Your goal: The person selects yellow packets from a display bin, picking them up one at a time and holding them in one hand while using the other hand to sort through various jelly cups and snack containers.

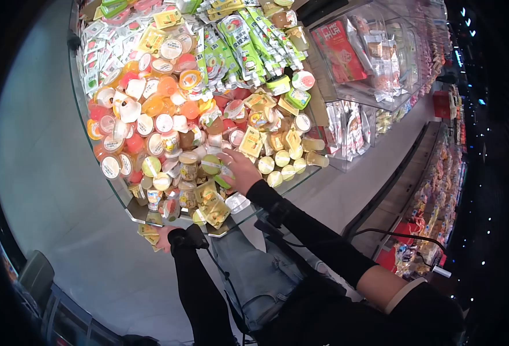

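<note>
A glass-sided bin (128,209) holds a heap of jelly cups and pouches. My right hand (241,173) reaches over its near part, fingers curled round a green-lidded cup (224,176). Just left of those fingers lies another green-lidded cup (210,164). Yellow packs (211,205) rest near the front corner. Outside the front edge, low down, my left hand (164,239) is closed on yellow packs (149,233); my sleeve and a wrist strap hide part of it. Round pale-green cups (274,179) stand to the right of my right hand.
Green pouches (240,43) and white sachets (96,52) fill the bin's far part. At the right stands a clear container (381,86) with red and white packages. Beyond it are shelves of packaged goods (427,202). A grey chair-like object (36,274) is at the lower left.
</note>
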